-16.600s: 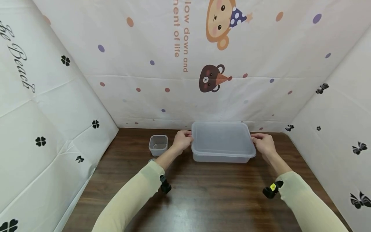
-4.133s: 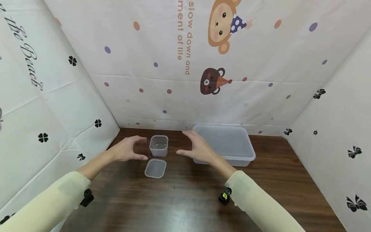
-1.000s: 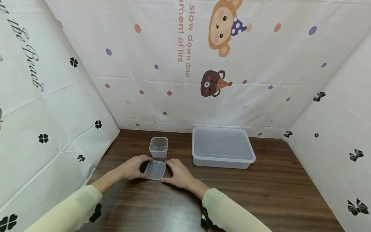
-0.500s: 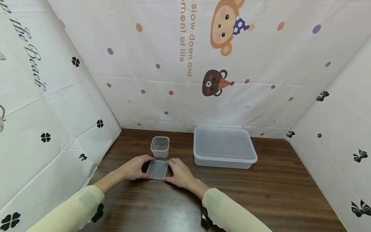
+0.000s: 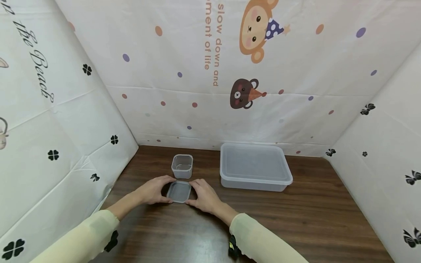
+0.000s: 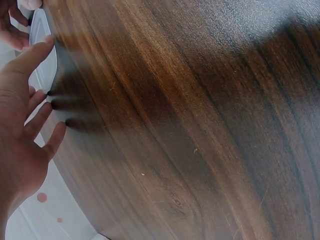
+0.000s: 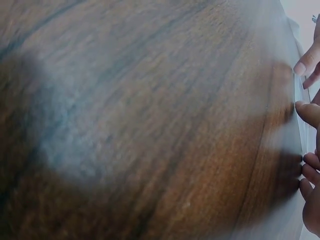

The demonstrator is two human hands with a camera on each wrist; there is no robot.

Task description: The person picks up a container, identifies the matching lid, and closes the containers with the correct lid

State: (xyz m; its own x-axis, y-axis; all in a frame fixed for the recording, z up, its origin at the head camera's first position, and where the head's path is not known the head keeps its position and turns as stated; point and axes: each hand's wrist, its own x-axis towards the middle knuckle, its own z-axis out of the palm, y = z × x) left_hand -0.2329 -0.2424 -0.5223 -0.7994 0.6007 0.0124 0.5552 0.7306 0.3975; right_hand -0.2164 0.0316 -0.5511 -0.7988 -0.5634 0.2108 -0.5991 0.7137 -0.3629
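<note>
A small clear square lid (image 5: pixel 179 191) lies flat on the wooden table, its rim slightly raised. My left hand (image 5: pixel 152 190) holds its left side, thumb at the near corner and index finger at the far one. On the opposite side, my right hand (image 5: pixel 208 199) holds it the same way. The left wrist view shows the left thumb on the lid's edge (image 6: pixel 48 67) and the other fingers spread by the tabletop. Only the fingers of the right hand (image 7: pixel 311 200) show at the right wrist view's border. Just behind the lid stands a small clear square container (image 5: pixel 182 174), uncovered.
To the right at the back is a large translucent plastic box (image 5: pixel 254 184) with its lid (image 5: pixel 254 164) on. White printed cloth (image 5: pixel 184 113) rises behind the table (image 5: pixel 312 219) and along both sides.
The hands have come down from beside the small container to the lid. Over the last second they barely move, apart from a slight shift of the whole view.
</note>
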